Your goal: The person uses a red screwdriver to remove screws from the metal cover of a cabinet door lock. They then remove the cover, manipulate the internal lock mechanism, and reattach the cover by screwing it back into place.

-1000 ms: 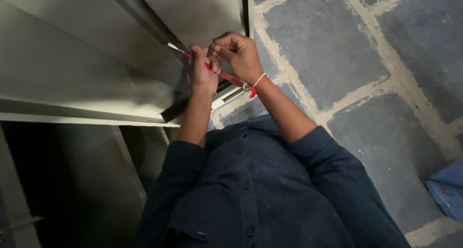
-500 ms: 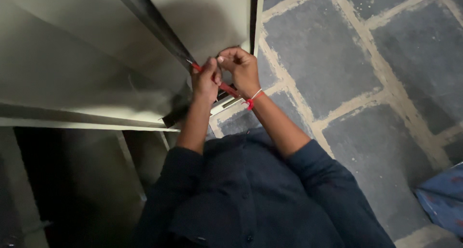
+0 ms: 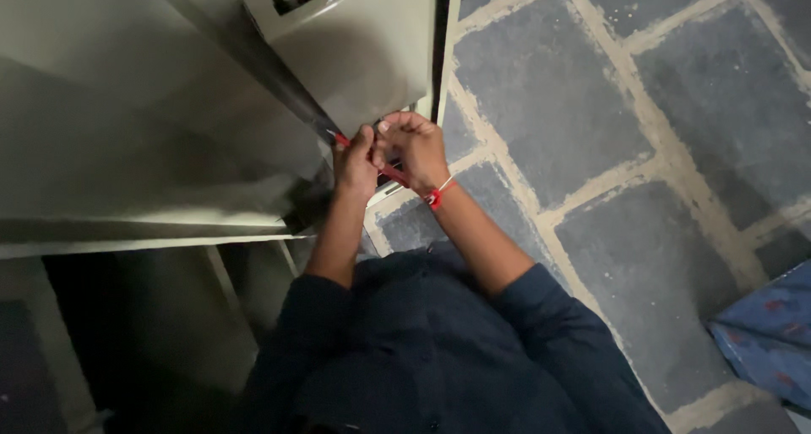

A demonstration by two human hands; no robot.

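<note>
- While pressed together at the cabinet (image 3: 355,54) edge, both closed on a red tool (image 3: 393,175).
- Left hand (image 3: 355,160): fist around the tool's tip end, by the door gap.
- Right hand (image 3: 416,147): curled over the handle end; red wrist thread (image 3: 435,196).
- Step, by the look: working the tool at the seam.
- Next: steady grip, small controlled turn or push.

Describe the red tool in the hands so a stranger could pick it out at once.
Start at the grey-green metal cabinet on the left and follow its door edge down to where the left hand and right hand meet. The slim red-handled tool runs between them, the only bright red rod there; the wrist's red thread is separate.
</note>
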